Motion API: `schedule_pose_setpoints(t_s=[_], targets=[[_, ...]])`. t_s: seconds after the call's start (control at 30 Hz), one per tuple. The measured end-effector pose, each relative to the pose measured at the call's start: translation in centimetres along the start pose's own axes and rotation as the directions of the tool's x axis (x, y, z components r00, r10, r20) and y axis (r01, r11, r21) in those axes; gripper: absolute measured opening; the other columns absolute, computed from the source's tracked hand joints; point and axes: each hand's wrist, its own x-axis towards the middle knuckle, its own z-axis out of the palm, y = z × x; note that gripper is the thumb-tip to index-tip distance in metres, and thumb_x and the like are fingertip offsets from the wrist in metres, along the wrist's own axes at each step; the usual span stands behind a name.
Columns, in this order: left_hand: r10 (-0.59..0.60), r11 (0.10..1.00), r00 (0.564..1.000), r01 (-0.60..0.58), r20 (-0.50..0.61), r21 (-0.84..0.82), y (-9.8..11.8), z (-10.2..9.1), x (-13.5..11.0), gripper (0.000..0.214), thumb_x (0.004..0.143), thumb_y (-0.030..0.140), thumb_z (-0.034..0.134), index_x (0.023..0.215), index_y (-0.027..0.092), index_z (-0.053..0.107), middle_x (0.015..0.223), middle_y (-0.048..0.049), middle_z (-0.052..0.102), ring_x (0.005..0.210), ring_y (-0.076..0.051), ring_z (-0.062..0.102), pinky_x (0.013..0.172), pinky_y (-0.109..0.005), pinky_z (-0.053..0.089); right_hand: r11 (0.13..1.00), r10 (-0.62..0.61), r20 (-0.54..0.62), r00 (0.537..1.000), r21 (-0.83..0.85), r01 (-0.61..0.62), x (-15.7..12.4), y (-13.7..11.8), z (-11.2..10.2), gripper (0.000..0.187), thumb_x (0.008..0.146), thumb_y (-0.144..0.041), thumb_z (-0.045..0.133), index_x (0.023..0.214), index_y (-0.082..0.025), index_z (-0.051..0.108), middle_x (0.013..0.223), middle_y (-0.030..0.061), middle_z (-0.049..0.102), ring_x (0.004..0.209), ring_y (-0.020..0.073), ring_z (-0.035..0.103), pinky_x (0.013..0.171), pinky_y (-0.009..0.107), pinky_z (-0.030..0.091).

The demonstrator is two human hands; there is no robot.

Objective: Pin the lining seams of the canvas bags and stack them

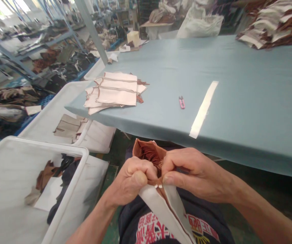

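In front of my lap, below the table edge, both hands pinch one fabric piece. It is white on the outside, and bunched brown cloth shows above my fingers. My left hand is closed on the piece's left side with the thumb pressed down. My right hand is closed on its right side, thumb tip touching the left thumb. The white part hangs down over my dark printed shirt.
A pale blue table spans ahead, bearing a stack of white and brown fabric pieces, small pink snips and a white tape strip. White bins with scraps stand at left. Folded cloth piles lie far right.
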Motion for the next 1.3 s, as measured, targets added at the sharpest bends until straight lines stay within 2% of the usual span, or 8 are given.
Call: schedule_pose_setpoints(t_s=[0.23, 0.4, 0.5, 0.67, 0.8, 0.9, 1.07, 1.3], targets=[[-0.076, 0.938, 0.989, 0.028, 0.127, 0.345, 2.7, -0.1, 1.0, 0.048, 0.097, 0.044, 0.067, 0.064, 0.016, 0.047, 0.057, 0.0086, 0.036, 0.050, -0.005, 0.030, 0.047, -0.018, 0.024, 0.993, -0.068, 0.016, 0.998, -0.091, 0.069, -0.8, -0.5, -0.4, 0.022, 0.099, -0.014, 0.059, 0.078, -0.018, 0.058, 0.074, -0.0050, 0.060, 0.068, 0.0077, 0.051, 0.067, 0.020, 0.038], [-0.123, 0.697, 0.977, -0.040, 0.174, 0.716, 5.2, 1.0, 1.0, 0.035, 0.101, 0.022, 0.056, 0.069, 0.018, 0.042, 0.062, 0.0080, 0.040, 0.056, -0.007, 0.040, 0.056, -0.023, 0.028, 0.977, -0.086, 0.101, 0.991, -0.187, 0.104, -1.0, -1.0, -1.3, 0.026, 0.107, -0.019, 0.046, 0.084, -0.019, 0.057, 0.080, -0.0015, 0.062, 0.073, 0.0104, 0.053, 0.071, 0.023, 0.040], [-0.129, 0.597, 0.982, -0.032, 0.136, 0.801, 5.6, 2.2, 0.3, 0.033, 0.098, 0.015, 0.051, 0.069, 0.020, 0.037, 0.062, 0.0076, 0.040, 0.056, -0.008, 0.040, 0.056, -0.025, 0.028, 0.978, -0.113, 0.081, 0.990, -0.164, 0.126, -1.1, -0.1, -1.3, 0.027, 0.107, -0.025, 0.050, 0.083, -0.019, 0.059, 0.079, -0.0003, 0.064, 0.074, 0.0116, 0.056, 0.071, 0.025, 0.041], [-0.049, 0.745, 0.992, -0.043, 0.118, 0.666, 4.1, 2.7, 0.0, 0.034, 0.092, 0.010, 0.051, 0.068, 0.021, 0.029, 0.060, 0.0086, 0.029, 0.052, -0.007, 0.031, 0.054, -0.025, 0.024, 0.994, -0.107, -0.027, 0.994, -0.025, 0.106, -1.4, 2.3, -0.4, 0.033, 0.103, -0.036, 0.062, 0.075, -0.018, 0.060, 0.073, -0.0009, 0.064, 0.068, 0.0110, 0.056, 0.067, 0.025, 0.041], [-0.092, 0.902, 0.990, 0.039, 0.105, 0.430, 2.8, 1.5, 0.7, 0.038, 0.099, 0.021, 0.054, 0.066, 0.019, 0.036, 0.060, 0.0076, 0.033, 0.052, -0.007, 0.033, 0.052, -0.022, 0.025, 0.998, -0.056, -0.053, 0.997, 0.002, 0.056, -0.8, 2.9, -0.3, 0.034, 0.101, -0.037, 0.064, 0.074, -0.018, 0.060, 0.074, -0.0005, 0.064, 0.069, 0.0111, 0.055, 0.067, 0.024, 0.042], [-0.100, 0.950, 0.993, 0.077, 0.063, 0.304, 2.1, 0.5, 1.1, 0.046, 0.103, 0.036, 0.054, 0.063, 0.019, 0.040, 0.059, 0.0064, 0.035, 0.052, -0.007, 0.033, 0.050, -0.022, 0.026, 0.999, -0.014, -0.054, 0.998, 0.049, 0.016, 0.2, 3.1, -0.4, 0.035, 0.100, -0.038, 0.065, 0.072, -0.017, 0.059, 0.073, -0.0017, 0.059, 0.067, 0.0100, 0.051, 0.062, 0.023, 0.039], [-0.125, 0.952, 0.992, 0.110, 0.035, 0.287, 1.6, -0.8, 0.7, 0.054, 0.105, 0.055, 0.042, 0.067, 0.018, 0.044, 0.062, 0.0047, 0.041, 0.056, -0.009, 0.036, 0.054, -0.023, 0.030, 0.989, 0.095, -0.020, 0.995, 0.120, -0.091, 1.3, 3.3, -0.5, 0.030, 0.095, -0.033, 0.065, 0.071, -0.016, 0.058, 0.068, -0.0043, 0.052, 0.061, 0.0087, 0.042, 0.056, 0.023, 0.033], [-0.181, 0.770, 0.980, 0.196, -0.086, 0.607, 2.2, -0.5, 0.0, 0.020, 0.089, 0.019, 0.064, 0.071, 0.017, 0.055, 0.066, 0.0074, 0.049, 0.060, -0.007, 0.042, 0.059, -0.021, 0.032, 0.978, 0.194, 0.003, 0.981, 0.074, -0.194, 1.3, 2.4, -0.6, 0.030, 0.093, -0.033, 0.061, 0.069, -0.017, 0.054, 0.065, -0.0052, 0.048, 0.058, 0.0083, 0.037, 0.053, 0.022, 0.029]])
